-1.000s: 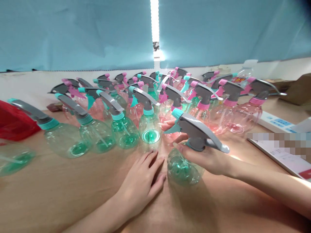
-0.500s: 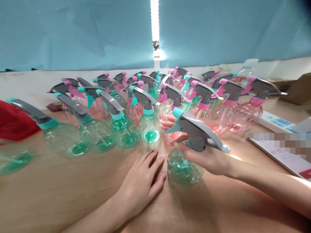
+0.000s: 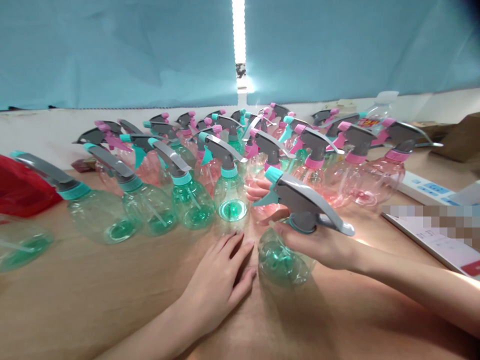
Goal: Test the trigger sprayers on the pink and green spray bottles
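Observation:
My right hand [image 3: 318, 245] is wrapped round the neck of a green see-through spray bottle [image 3: 281, 260], below its grey and teal trigger head. The bottle is tilted slightly, and its trigger points left. Flat on the wooden table [image 3: 123, 295], just left of that bottle, lies my left hand [image 3: 225, 275] with its fingers stretched out and holding nothing. Beyond its fingertips stands another green spray bottle [image 3: 229, 200] with a teal collar. A darker green spray bottle [image 3: 193, 202] stands to the left of that one.
Several more green and pink spray bottles [image 3: 380, 175] crowd the back of the table. A red bag [image 3: 26, 185] lies at the left edge. On the right are a white device with blue buttons [image 3: 423, 187], a phone-like slab [image 3: 431, 245] and a cardboard box [image 3: 457, 140].

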`<state>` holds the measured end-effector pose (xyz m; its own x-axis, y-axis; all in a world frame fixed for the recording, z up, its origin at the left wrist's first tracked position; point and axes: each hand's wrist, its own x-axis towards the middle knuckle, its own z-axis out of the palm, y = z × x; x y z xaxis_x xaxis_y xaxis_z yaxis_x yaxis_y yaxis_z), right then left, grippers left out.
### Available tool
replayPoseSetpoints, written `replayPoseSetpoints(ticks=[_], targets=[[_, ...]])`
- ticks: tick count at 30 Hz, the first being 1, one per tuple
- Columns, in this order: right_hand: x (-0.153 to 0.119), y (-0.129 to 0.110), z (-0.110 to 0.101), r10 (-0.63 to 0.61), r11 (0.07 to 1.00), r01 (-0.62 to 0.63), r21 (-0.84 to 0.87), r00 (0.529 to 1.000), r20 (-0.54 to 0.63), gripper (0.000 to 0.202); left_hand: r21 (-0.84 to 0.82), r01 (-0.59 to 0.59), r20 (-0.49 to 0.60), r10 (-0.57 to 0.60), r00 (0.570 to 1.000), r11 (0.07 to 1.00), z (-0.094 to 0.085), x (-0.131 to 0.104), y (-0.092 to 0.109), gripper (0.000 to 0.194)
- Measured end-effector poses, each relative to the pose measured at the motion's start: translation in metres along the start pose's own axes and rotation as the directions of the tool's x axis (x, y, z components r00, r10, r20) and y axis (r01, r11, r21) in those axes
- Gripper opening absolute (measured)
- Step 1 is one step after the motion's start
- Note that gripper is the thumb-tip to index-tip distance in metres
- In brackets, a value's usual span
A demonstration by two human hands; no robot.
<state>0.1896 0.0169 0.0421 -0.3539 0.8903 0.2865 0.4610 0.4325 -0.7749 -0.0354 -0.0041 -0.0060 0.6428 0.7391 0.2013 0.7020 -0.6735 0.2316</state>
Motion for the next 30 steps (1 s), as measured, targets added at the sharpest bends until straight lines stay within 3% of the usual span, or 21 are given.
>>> replayPoseSetpoints(ticks=[11,15,23,30], targets=[[0.005,-0.008,-0.001,-0.067,0.997,0.069,0.041,0.997,-0.047,0.06,0.003,-0.003,-0.01,0.003,1.0,1.0,0.0,0.0,0.001,0.041],[0.004,-0.012,-0.001,-0.047,0.993,0.05,0.105,0.999,-0.026,0.055,0.01,-0.008,-0.015,0.008,1.0,1.0,0.0,-0.001,0.001,0.041],[0.001,-0.003,0.001,0.069,0.997,-0.068,0.02,0.997,-0.018,0.034,0.025,-0.006,0.006,0.005,1.0,1.0,0.0,-0.001,0.0,0.041],[-0.003,0.006,0.0,0.095,0.993,-0.095,0.063,0.995,0.002,0.054,0.021,0.005,0.008,-0.005,1.0,1.0,0.0,-0.001,0.001,0.041]])
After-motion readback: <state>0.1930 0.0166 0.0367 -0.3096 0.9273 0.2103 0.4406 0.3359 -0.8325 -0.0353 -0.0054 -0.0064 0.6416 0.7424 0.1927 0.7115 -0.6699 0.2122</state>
